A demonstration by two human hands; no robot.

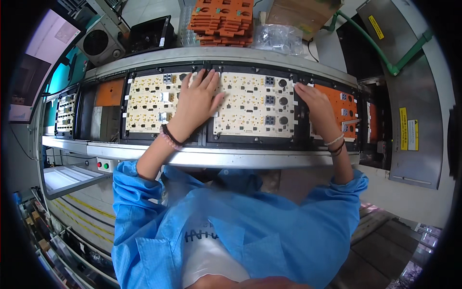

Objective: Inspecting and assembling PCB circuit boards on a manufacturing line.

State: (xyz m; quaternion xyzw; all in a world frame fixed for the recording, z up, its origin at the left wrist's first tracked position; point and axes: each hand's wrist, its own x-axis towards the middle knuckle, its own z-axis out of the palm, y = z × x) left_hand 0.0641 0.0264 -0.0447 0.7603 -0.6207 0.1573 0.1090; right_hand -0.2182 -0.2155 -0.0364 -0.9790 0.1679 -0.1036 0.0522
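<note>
My left hand [199, 96] lies with spread fingers over the frame bar between two cream circuit boards. Its fingertips rest near the far edge of the black carrier frame [204, 139], and the palm covers part of the left board [144, 103]. The right board [248, 108] carries small digit displays and round black parts along its right side. At that board's right edge, my right hand [315, 103] reaches over the frame with fingers stretched out, fingertips by a small white clip. Under this hand is an orange board [337, 96] with similar displays, partly hidden. Neither hand visibly holds anything.
A metal rail [231, 156] runs along the conveyor's near side. Beyond the far rail stand stacked orange plates [221, 21], a clear plastic bag [279, 38], a cardboard box [303, 14] and a black bin [151, 33]. A button box [105, 165] hangs at the left.
</note>
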